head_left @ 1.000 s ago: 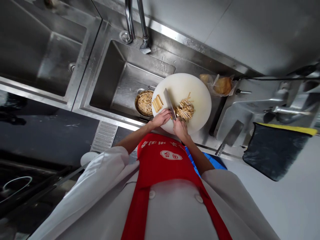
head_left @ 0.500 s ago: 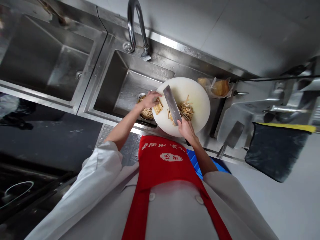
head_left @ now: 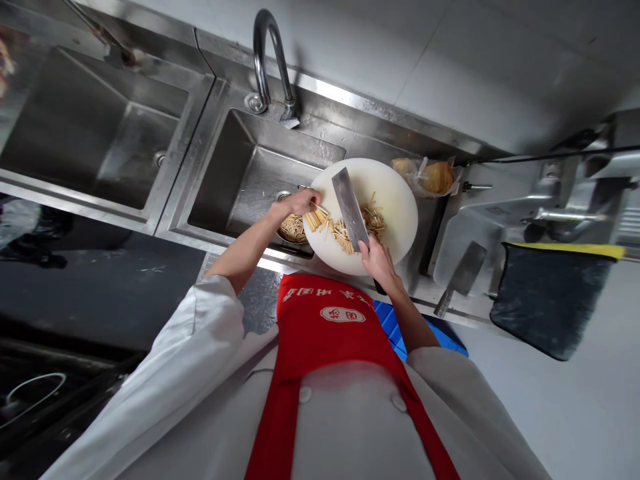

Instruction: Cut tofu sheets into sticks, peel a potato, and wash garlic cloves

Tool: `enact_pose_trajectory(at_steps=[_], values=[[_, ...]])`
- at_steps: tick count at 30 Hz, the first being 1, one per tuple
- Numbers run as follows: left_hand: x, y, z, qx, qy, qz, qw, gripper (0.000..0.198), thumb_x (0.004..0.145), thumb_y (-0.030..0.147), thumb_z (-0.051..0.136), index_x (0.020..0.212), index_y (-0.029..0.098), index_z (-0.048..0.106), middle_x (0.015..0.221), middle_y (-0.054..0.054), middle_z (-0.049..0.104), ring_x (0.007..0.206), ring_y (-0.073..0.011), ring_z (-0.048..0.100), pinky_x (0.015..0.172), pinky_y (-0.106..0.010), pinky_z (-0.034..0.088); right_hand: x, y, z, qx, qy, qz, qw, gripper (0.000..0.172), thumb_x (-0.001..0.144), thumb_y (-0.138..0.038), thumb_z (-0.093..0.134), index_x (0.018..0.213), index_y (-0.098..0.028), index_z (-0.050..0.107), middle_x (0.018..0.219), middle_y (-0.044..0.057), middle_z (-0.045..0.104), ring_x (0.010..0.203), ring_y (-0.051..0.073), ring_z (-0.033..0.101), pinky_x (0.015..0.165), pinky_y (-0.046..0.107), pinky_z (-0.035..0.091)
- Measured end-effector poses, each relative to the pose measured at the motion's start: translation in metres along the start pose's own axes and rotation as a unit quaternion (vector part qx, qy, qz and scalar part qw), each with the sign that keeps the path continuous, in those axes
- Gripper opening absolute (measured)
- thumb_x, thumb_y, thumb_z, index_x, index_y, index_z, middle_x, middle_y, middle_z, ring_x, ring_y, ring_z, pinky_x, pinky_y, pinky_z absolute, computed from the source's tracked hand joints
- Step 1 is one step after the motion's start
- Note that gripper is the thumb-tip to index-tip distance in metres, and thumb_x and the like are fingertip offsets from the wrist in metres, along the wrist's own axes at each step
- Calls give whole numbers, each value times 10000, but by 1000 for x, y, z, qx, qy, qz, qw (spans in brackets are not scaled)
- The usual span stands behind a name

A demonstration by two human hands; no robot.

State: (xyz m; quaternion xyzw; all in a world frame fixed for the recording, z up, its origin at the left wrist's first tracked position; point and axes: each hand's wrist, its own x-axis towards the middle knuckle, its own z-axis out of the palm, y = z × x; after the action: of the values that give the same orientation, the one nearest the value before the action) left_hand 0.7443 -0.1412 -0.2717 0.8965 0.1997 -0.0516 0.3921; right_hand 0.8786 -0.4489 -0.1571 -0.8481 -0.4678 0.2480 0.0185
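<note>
My right hand (head_left: 379,260) is wrapped round the handle of a cleaver (head_left: 350,207), its broad blade lying across a round white cutting board (head_left: 400,180). Left of the blade are short cut pieces (head_left: 342,237); a heap of brown-edged pale strips (head_left: 373,220) is on its right. My left hand (head_left: 303,200) is closed at the board's left edge, with its fingertips on a bundle of longer pale strips (head_left: 316,217), which look like dried tofu. Below that hand, a bowl of similar cut strips (head_left: 293,229) sits in the sink, partly hidden by the hand and the board.
The board rests over the right part of a steel sink (head_left: 265,167), under a curved faucet (head_left: 260,53). Bagged yellowish food (head_left: 436,177) lies behind the board. To the right are another cleaver (head_left: 465,270) and a dark cloth (head_left: 550,300) with a yellow edge. A second sink (head_left: 100,127) is at left.
My left fingers have curled in, and the strips beneath them are more spread out. The cleaver has shifted slightly right, and more cut pieces show on its left side.
</note>
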Motion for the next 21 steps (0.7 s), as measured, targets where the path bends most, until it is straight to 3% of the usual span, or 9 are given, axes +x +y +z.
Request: enact_pose_trajectory(at_steps=[4,8,14,17,19,21], values=[[-6,8,-6,-94,57,-19,994,195,677,281,688,819,152,719,770,-26,688,724,-164,593,742,-274,482,-18,9,-2,-57,-52,-35,996,390,1105,-394,318,1226,-145,593,1024,158,758,955,292,716,829,323,456],[-23,17,-22,-216,119,-45,968,336,691,390,772,872,110,728,735,-34,679,666,-146,603,680,-264,500,-35,19,0,-113,-125,-82,982,381,1107,-395,321,1250,-159,584,982,148,763,926,284,728,818,318,455],[-86,24,-43,-329,222,-71,915,545,652,553,873,928,101,745,799,-71,725,730,-182,703,742,-316,593,-44,25,20,-132,-196,-142,961,381,1106,-385,325,1264,-170,597,995,144,768,940,284,738,826,327,469],[-120,28,-30,-365,222,-76,901,555,650,587,885,925,121,759,807,-76,740,719,-185,720,770,-353,626,-41,27,29,-128,-199,-116,965,390,1106,-390,326,1270,-169,602,1028,147,765,972,278,734,846,324,469],[-133,36,-5,-389,184,-85,899,539,662,582,885,935,132,766,818,-82,752,703,-188,722,756,-366,636,-39,30,32,-120,-186,-87,971,398,1108,-395,317,1267,-169,602,1038,141,765,987,272,732,852,318,466],[-134,47,31,-412,122,-90,899,528,680,574,878,947,132,768,835,-91,761,698,-195,723,729,-368,637,-37,35,32,-111,-168,-55,978,402,1110,-390,305,1251,-163,605,1051,142,764,1001,265,729,854,310,461]])
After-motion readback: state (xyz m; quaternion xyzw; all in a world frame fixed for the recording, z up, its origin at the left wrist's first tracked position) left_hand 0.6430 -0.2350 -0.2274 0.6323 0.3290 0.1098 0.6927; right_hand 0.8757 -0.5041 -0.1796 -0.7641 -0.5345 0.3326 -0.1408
